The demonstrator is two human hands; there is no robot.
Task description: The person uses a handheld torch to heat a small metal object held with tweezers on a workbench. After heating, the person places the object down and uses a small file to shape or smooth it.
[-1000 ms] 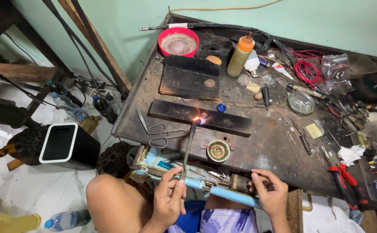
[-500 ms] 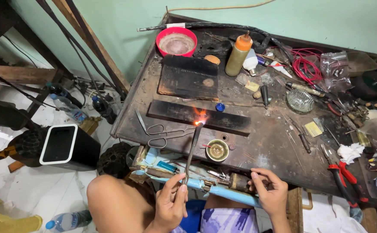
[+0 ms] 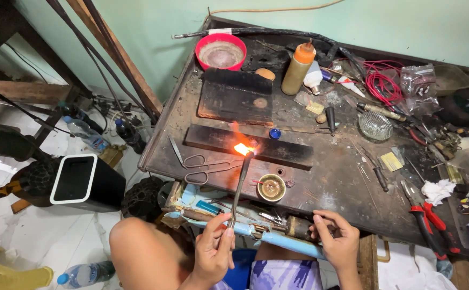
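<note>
From where I stand, the near middle of the workbench (image 3: 342,188) lies mostly bare, between the small brass bowl (image 3: 272,187) and the red-handled pliers (image 3: 425,212), so a hand could pass there. Scissors (image 3: 205,166) block the left front. A tangle of red wire (image 3: 382,86), a bottle (image 3: 297,67) and small tools crowds the back right.

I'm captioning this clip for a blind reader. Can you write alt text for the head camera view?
Seen from above, a person's left hand holds a torch whose flame plays on a dark rectangular block on a scorched, cluttered workbench. The right hand rests at the bench's near edge, fingers curled. Scissors, a small brass dish, an orange bottle and a red bowl lie around.
</note>
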